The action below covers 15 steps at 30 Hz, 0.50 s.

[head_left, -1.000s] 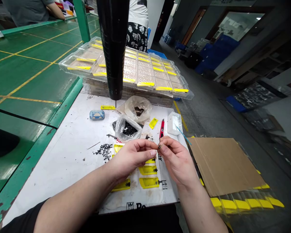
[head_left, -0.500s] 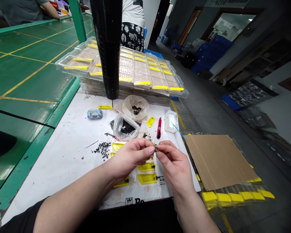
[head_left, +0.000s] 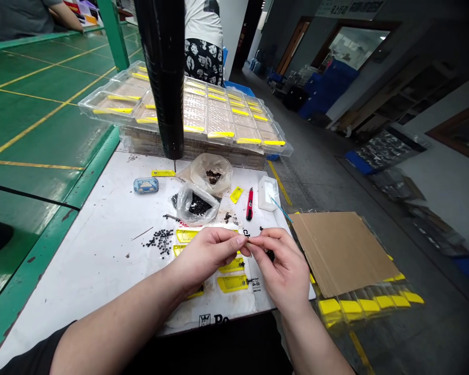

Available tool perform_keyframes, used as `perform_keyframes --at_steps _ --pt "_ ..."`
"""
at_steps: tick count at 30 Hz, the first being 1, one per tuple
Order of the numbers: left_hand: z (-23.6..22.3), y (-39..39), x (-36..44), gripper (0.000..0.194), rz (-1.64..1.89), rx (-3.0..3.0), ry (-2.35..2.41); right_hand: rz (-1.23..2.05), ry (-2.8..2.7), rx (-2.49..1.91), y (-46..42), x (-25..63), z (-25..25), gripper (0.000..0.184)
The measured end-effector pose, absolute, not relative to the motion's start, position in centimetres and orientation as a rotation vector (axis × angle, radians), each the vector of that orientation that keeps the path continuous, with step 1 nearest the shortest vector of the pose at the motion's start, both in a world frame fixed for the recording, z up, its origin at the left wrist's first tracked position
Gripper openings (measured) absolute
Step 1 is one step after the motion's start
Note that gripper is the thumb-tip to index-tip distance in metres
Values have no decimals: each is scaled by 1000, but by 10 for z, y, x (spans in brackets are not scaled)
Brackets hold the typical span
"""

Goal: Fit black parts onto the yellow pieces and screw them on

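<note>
My left hand [head_left: 214, 252] and my right hand [head_left: 283, 263] meet at the fingertips, both pinched on a small dark part whose shape the fingers mostly hide. Under the right fingers shows a black piece [head_left: 270, 255]; I cannot tell whether it is held or on the table. Below my hands lie several flat yellow blade-shaped pieces [head_left: 233, 284] with small black fittings at their ends. Left of them are scattered tiny black pieces [head_left: 160, 242]. Just beyond stand a clear bag [head_left: 182, 208] of black bits and a bag [head_left: 223, 174] with brown metal-looking bits.
An electric screwdriver [head_left: 166, 104] hangs bit down over the white board. Around it are a blue tin [head_left: 146, 185], a red utility knife [head_left: 249, 204] and a white box [head_left: 266, 200] with a blue stick. A divided plastic tray [head_left: 221, 119] stands behind; cardboard [head_left: 344, 250] lies at right.
The small dark part showed between my fingertips earlier and is now mostly covered. My right fingers have closed in against the left. The whole view has shifted slightly.
</note>
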<state>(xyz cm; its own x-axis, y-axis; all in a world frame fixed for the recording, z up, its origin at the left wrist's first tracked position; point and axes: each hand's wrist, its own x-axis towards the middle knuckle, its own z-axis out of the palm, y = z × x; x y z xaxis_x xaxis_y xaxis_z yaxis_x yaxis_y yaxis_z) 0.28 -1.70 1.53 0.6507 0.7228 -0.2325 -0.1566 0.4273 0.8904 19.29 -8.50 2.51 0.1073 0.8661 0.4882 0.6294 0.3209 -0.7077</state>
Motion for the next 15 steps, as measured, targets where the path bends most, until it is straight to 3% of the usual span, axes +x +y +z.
perform_keyframes --at_steps 15 --pt "21 -19 1 48 617 1242 710 236 -1710 -1425 -97 197 32 19"
